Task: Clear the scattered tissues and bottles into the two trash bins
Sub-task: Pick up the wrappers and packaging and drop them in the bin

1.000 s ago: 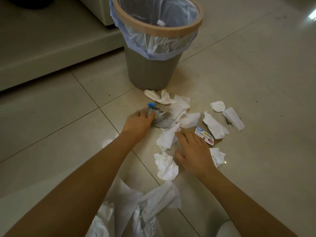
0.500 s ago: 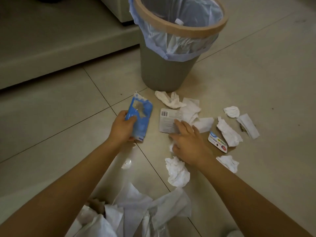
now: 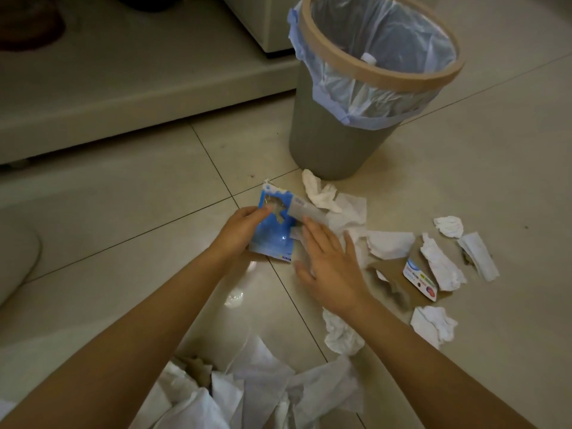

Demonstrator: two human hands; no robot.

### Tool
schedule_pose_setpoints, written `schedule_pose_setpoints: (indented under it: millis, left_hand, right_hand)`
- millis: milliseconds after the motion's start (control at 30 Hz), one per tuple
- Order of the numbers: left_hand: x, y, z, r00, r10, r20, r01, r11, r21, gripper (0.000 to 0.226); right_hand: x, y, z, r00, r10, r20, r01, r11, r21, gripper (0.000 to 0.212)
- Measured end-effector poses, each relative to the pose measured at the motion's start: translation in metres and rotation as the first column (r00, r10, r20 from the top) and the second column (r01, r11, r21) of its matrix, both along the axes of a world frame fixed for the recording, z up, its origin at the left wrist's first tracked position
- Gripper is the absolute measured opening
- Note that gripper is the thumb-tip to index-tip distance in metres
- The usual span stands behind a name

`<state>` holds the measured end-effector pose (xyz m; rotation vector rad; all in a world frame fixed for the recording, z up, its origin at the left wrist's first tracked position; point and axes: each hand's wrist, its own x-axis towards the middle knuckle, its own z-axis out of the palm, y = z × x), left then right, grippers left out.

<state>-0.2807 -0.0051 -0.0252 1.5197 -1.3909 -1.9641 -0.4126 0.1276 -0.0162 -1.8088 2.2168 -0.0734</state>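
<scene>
I log: left hand [image 3: 240, 232] gripping blue packet [image 3: 272, 235] mid-frame; right hand [image 3: 331, 261] flat beside it; tissues [image 3: 442, 264] right; bin [image 3: 349, 119] top.

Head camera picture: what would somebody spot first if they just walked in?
Probably the torn blue packet held by the left hand, with the right hand spread flat beside it. Next, the white tissues scattered over the floor tiles, and the grey bin with its blue liner standing behind them.
</scene>
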Motion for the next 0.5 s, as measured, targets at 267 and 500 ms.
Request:
schedule_pose_setpoints:
  millis: [267, 500]
  left_hand:
    - [0.0, -0.002, -0.003, 0.998, 0.011, 0.064, -0.003, 0.992, -0.126, 0.059]
    - [0.01, -0.008, -0.004, 0.995, -0.06, 0.075, 0.073, 0.979, -0.19, 0.063]
  right_hand:
    - [0.01, 0.005, -0.014, 0.969, 0.238, 0.071, -0.242, 0.969, 0.056, 0.067]
    - [-0.04, -0.007, -0.009, 0.952, -0.182, 0.245, 0.211, 0.973, -0.098, 0.069]
